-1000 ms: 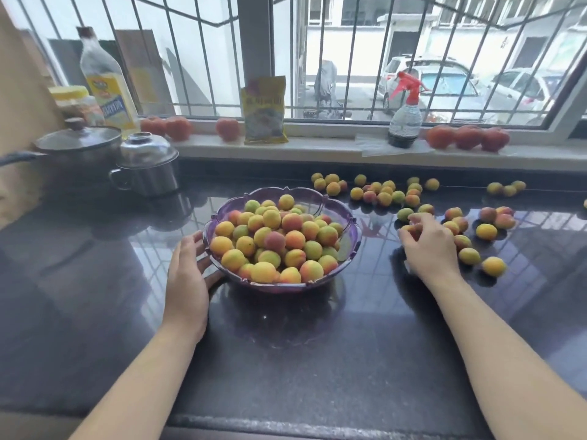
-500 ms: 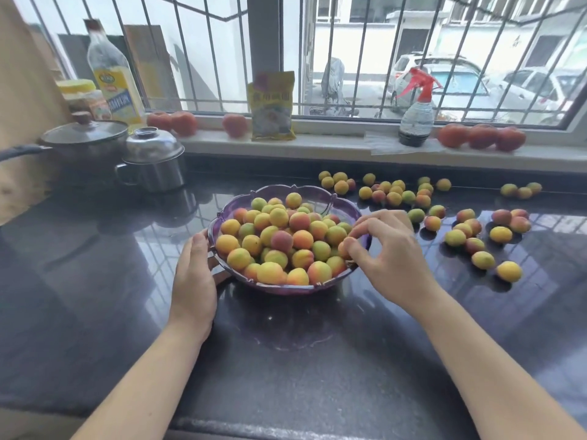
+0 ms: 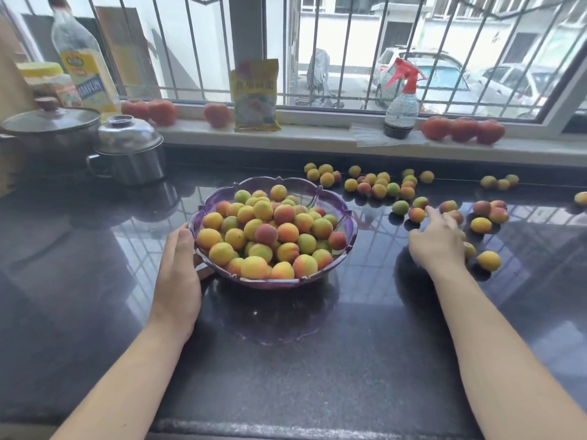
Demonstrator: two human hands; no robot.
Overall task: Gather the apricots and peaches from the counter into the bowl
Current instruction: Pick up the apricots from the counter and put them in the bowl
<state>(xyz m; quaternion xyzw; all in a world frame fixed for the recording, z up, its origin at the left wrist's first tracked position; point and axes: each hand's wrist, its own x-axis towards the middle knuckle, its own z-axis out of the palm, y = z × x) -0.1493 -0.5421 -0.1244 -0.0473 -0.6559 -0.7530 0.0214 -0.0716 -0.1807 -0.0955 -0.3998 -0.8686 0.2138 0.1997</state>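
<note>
A purple scalloped bowl (image 3: 344, 217) heaped with yellow, orange and red apricots and peaches stands mid-counter. My left hand (image 3: 178, 274) rests against its left rim, fingers laid along the side. Several loose fruits (image 3: 379, 190) lie scattered on the dark counter (image 3: 286, 360) to the right of the bowl. My right hand (image 3: 436, 242) hovers over that scatter with fingers extended, its index tip beside an orange-red fruit (image 3: 416, 215). It holds nothing that I can see. A yellow fruit (image 3: 488, 260) lies just right of that hand.
Two lidded steel pots (image 3: 130, 154) stand at the back left. On the window sill are an oil bottle (image 3: 84, 61), a yellow packet (image 3: 255, 95), a spray bottle (image 3: 401, 103) and several tomatoes (image 3: 462, 130). The counter's front edge runs along the bottom.
My right hand carried fruit from the scatter to the bowl's right side, let it go there, and has swung back right over the loose fruit. My left hand stayed on the bowl.
</note>
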